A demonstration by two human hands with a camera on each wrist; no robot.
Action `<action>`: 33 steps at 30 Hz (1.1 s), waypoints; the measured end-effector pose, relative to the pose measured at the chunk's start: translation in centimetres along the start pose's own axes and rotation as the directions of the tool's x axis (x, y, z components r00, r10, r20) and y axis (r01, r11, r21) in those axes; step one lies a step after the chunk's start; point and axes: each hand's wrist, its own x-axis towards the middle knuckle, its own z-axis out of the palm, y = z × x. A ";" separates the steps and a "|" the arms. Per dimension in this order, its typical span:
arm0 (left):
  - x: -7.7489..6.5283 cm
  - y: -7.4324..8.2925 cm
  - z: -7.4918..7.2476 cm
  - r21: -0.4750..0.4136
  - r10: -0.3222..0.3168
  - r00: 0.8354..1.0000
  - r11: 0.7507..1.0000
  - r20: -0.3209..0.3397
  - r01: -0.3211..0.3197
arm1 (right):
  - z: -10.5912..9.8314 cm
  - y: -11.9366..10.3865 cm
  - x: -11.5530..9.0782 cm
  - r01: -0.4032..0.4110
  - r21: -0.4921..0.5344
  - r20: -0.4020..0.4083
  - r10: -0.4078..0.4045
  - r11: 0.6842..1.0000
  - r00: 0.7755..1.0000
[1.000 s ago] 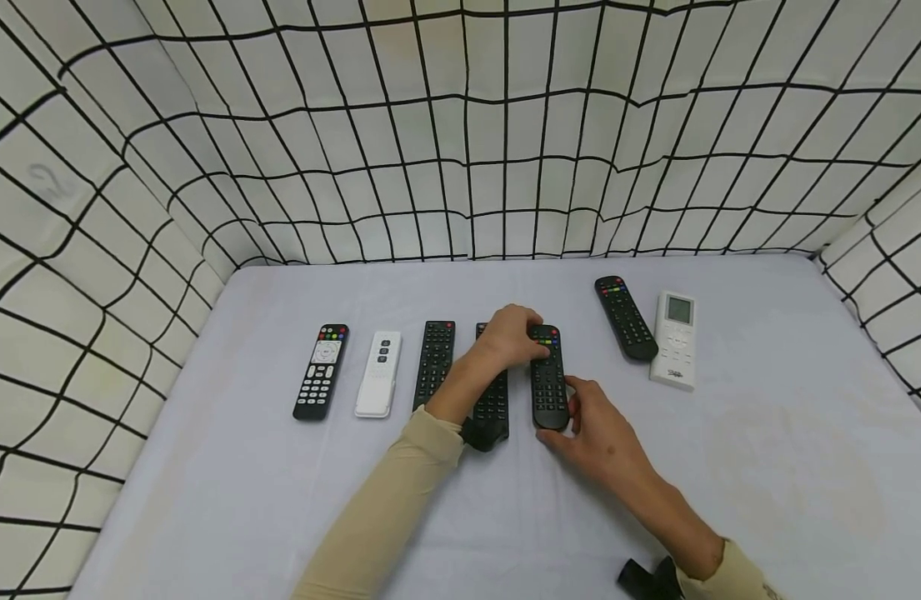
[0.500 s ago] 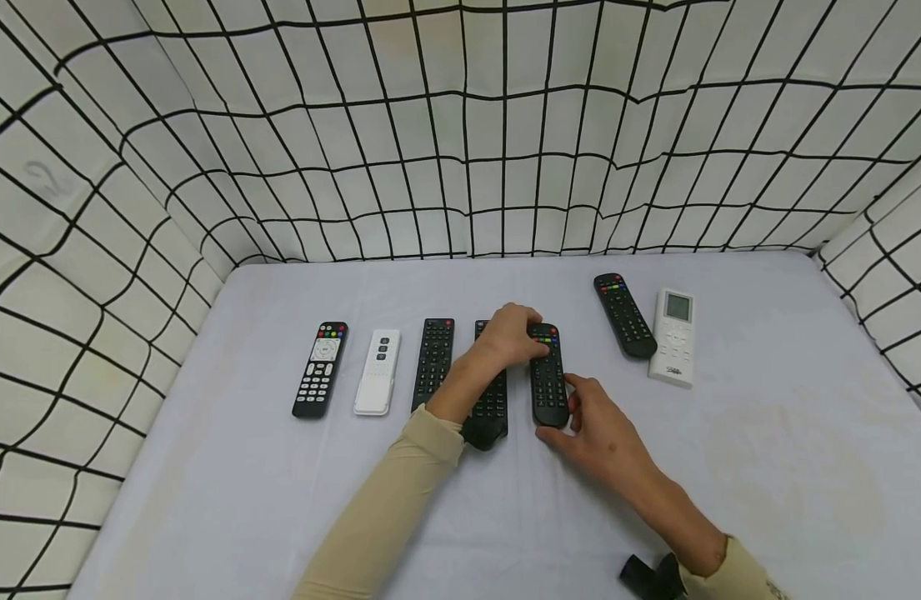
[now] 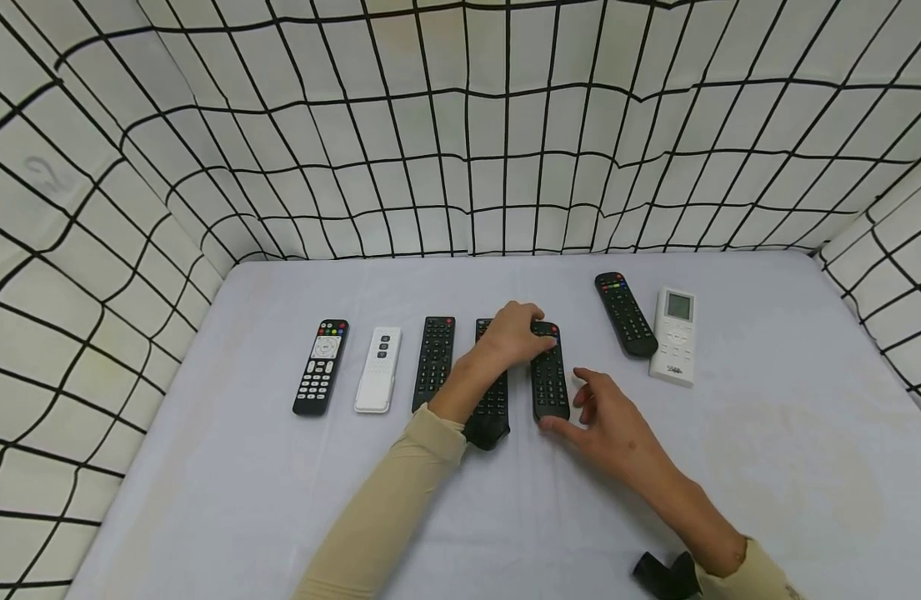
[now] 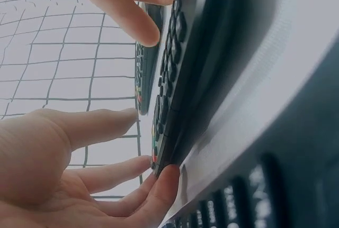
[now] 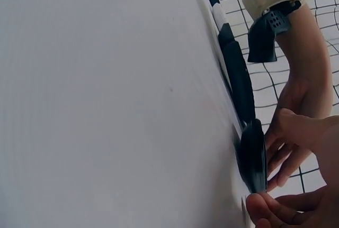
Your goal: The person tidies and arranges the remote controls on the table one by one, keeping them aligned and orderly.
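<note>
A black remote control (image 3: 550,379) with a red button lies lengthwise on the white-covered table between both hands. At its far end, my left hand (image 3: 511,333) touches the edge with its fingertips. In the left wrist view the left thumb (image 4: 100,126) stands apart from the buttons. My right hand (image 3: 618,425) is at the near right side, its thumb close to the near end and its fingers spread off the side. Under my left wrist another black remote (image 3: 493,396) is partly covered. Left of it lies a black remote (image 3: 433,358), partly behind my forearm.
Further left are a white remote (image 3: 377,371) and a black remote with white buttons (image 3: 321,367). At the back right, a tilted black remote (image 3: 626,314) lies beside a white remote with a screen (image 3: 673,337). Black-grid netting (image 3: 505,125) over white walls encloses the table.
My right hand has loosened from the remote's side and shifted slightly right. The left thumb has lifted a little off its top end. The remotes stay in place.
</note>
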 end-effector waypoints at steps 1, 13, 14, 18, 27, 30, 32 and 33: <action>0.0 0.0 0.0 0.000 0.000 1.000 1.000 -0.002 0.000 | -0.1 0.1 0.0 0.008 0.003 -0.011 -0.008 1.000 1.000; 0.1 0.5 0.5 0.056 -0.020 0.997 0.998 -0.073 0.024 | -2.9 2.3 1.1 0.015 -0.056 -0.178 -0.025 0.998 0.984; 0.1 0.6 0.5 0.059 -0.019 0.996 0.998 -0.083 0.024 | -3.2 2.5 1.3 0.022 -0.060 -0.195 -0.033 0.998 0.980; 0.0 1.0 0.5 0.059 -0.006 0.994 0.998 -0.109 0.013 | -4.1 3.2 1.9 0.050 -0.077 -0.252 -0.068 0.996 0.965; 0.0 1.7 0.5 -0.019 0.069 0.984 0.997 -0.166 -0.073 | -5.5 4.7 2.7 0.026 -0.106 -0.329 -0.059 0.994 0.942; 0.2 1.8 0.7 -0.057 0.092 0.981 0.993 -0.168 -0.103 | -5.7 5.2 2.9 0.005 -0.104 -0.330 -0.039 0.995 0.943; 0.3 1.8 0.9 -0.079 0.099 0.980 0.990 -0.172 -0.114 | -5.8 5.5 3.1 -0.006 -0.106 -0.328 -0.029 0.994 0.944; 0.3 1.8 0.9 -0.087 0.100 0.980 0.989 -0.174 -0.116 | -5.9 5.7 3.3 -0.011 -0.111 -0.328 -0.027 0.994 0.944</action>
